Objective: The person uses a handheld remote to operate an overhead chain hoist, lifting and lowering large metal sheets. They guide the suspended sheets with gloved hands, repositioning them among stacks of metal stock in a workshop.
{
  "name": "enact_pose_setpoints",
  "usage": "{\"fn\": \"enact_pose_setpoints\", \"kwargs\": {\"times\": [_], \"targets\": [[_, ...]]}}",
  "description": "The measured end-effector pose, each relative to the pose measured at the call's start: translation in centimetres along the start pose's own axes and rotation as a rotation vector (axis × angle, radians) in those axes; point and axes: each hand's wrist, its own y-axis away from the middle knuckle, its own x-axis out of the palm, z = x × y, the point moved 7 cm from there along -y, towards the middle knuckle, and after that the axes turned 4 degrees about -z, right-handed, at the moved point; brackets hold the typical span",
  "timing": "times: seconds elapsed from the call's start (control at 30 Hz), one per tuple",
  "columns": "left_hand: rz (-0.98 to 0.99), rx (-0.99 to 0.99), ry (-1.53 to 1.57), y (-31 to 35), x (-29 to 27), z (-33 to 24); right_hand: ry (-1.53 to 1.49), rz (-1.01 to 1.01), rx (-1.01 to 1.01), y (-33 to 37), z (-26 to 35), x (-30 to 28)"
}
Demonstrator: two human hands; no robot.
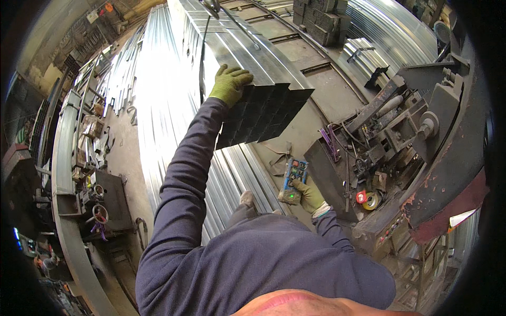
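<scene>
My left hand (230,85), in a yellow-green work glove, lies on the top corner of a big bundle of square metal tubes (253,52), fingers laid over its edge. The bundle's near end shows dark tube openings (266,113). A dark strap (203,58) runs along its left side toward metal lifting gear (212,6) at the upper edge. Lower and to the right, my gloved right hand (311,197) is closed around a blue and black remote control (293,181) with several buttons and a lit green light.
Long shiny metal profiles (161,105) lie left of and beneath the bundle. At right stands a heavy machine (406,121), with a red tape measure (361,197) and a tape roll (372,200) near it. Dark blocks (321,23) are stacked at the back. A metal rack (66,158) stands left.
</scene>
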Motion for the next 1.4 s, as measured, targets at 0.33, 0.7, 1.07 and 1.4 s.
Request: {"fn": "enact_pose_setpoints", "kwargs": {"times": [0.33,0.7,1.07,1.4], "targets": [[0.007,-0.014,-0.008,-2.1,-3.5,10.4,-0.243,-0.051,0.006,-7.0,-0.8,4.3],[-0.014,-0.006,0.008,-3.2,-5.8,24.7,-0.166,-0.086,-0.016,-12.8,-0.5,7.9],[-0.04,0.028,-0.089,-1.9,-3.7,38.6,-0.12,-0.202,0.034,-16.7,-1.2,7.8],[0.277,-0.285,-0.202,3.3,3.6,49.1,-0.182,-0.207,0.119,-24.3,1.2,6.0]]}}
